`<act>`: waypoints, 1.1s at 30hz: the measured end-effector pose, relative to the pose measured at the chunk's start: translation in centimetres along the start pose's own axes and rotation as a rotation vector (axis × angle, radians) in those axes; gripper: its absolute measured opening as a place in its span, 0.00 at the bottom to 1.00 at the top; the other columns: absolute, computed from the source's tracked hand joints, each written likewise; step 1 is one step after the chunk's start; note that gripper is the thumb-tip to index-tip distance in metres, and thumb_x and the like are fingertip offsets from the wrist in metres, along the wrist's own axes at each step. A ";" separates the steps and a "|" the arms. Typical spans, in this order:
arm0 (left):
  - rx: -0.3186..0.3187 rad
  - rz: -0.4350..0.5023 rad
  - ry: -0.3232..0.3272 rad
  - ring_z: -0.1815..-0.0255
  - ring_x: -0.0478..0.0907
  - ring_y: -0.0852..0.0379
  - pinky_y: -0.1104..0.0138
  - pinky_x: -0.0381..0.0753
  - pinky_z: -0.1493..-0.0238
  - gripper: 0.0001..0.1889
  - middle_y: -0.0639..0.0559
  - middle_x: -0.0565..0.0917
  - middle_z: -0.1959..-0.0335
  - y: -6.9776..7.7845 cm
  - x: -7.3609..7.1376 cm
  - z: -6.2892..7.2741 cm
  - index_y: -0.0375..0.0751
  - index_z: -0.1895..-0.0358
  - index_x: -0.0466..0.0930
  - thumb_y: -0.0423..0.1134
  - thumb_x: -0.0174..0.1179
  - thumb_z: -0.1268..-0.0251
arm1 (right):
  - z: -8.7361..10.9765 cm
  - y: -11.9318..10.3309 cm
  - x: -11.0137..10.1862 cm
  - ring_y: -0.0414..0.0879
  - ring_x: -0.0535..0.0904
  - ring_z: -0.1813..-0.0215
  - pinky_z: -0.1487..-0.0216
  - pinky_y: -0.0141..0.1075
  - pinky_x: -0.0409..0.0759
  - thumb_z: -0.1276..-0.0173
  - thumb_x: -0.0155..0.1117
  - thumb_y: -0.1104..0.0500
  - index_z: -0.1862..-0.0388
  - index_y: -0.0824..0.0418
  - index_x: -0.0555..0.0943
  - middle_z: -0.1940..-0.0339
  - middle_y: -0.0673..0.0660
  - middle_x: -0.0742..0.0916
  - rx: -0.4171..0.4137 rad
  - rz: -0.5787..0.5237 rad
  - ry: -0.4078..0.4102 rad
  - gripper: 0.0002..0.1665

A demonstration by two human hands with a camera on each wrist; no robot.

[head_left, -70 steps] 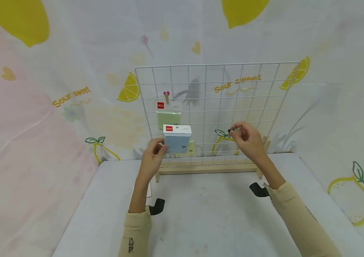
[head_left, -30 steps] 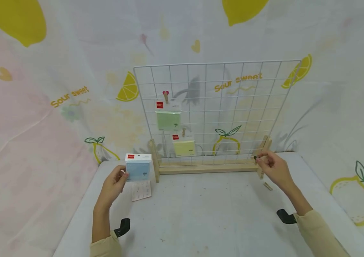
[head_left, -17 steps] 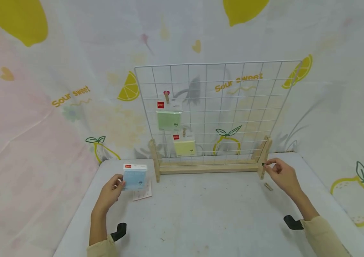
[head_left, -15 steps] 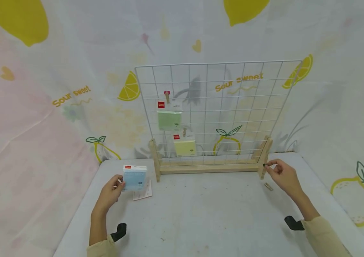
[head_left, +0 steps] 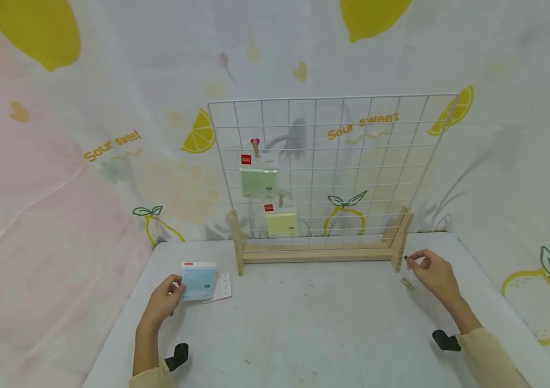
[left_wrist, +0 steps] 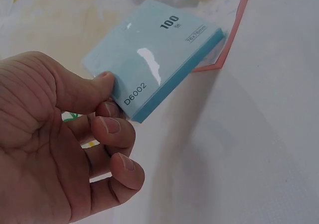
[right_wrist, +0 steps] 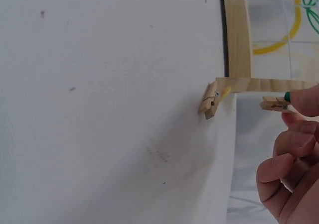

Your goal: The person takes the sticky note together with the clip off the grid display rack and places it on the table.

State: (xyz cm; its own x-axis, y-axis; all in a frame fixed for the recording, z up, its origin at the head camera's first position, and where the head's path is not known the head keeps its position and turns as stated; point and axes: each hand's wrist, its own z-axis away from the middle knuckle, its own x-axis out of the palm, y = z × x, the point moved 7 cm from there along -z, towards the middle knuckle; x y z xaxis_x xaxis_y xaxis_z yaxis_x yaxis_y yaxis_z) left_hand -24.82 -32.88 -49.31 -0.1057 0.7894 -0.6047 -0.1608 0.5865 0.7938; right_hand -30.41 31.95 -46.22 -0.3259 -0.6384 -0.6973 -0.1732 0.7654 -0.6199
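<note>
My left hand (head_left: 162, 302) pinches a packet of blue sticky notes (left_wrist: 159, 55) by its lower left corner, thumb on the front. In the head view the packet overlaps a pale printed pad (head_left: 223, 286) with a pink edge lying behind it. At the right, my right hand (head_left: 436, 276) pinches a small wooden clothespin (right_wrist: 275, 103) with a green bit at its end, beside the rack's right foot. A second clothespin (right_wrist: 209, 101) lies on the table just below that hand.
A white wire grid rack (head_left: 342, 168) stands in a wooden base (head_left: 318, 256) at the back. Clothespins hold a green sticky note packet (head_left: 259, 183) and a yellow one (head_left: 282, 224) on its left side. White table (head_left: 294, 328) extends in front.
Both hands have moved away from the grid, outward and down. The left carries the blue packet toward the table at left; the right carries the clothespin toward the right foot. The yellow packet is now uncovered.
</note>
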 end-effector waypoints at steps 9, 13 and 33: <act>-0.056 0.038 -0.020 0.79 0.66 0.54 0.66 0.68 0.81 0.10 0.47 0.70 0.75 -0.8 0.1 0.2 0.32 0.49 0.70 0.33 0.51 0.27 | 0.6 2.2 0.9 0.45 0.68 0.81 0.83 0.38 0.65 0.32 0.62 0.53 0.60 0.68 0.81 0.81 0.52 0.76 0.122 0.050 -0.099 0.17; -0.066 0.032 0.004 0.81 0.66 0.55 0.66 0.67 0.82 0.10 0.48 0.70 0.77 -1.0 0.0 0.3 0.31 0.50 0.70 0.34 0.51 0.28 | 0.7 2.9 1.1 0.46 0.70 0.78 0.81 0.40 0.67 0.32 0.61 0.51 0.59 0.69 0.80 0.78 0.53 0.78 0.162 0.063 -0.139 0.19; -0.139 -0.106 0.019 0.79 0.69 0.54 0.64 0.71 0.78 0.17 0.44 0.74 0.73 -3.1 0.1 0.5 0.19 0.52 0.72 0.35 0.53 0.31 | 1.0 5.0 1.7 0.56 0.79 0.71 0.80 0.43 0.71 0.30 0.56 0.52 0.59 0.72 0.81 0.68 0.68 0.84 0.287 0.158 -0.163 0.22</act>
State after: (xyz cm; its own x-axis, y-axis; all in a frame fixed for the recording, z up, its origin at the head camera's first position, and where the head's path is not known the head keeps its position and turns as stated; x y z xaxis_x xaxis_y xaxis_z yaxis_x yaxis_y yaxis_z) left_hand -23.86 -34.54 -51.79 -0.0991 0.7202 -0.6867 -0.3057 0.6347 0.7097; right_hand -30.86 34.67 -50.87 -0.1712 -0.5364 -0.8264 0.1427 0.8164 -0.5595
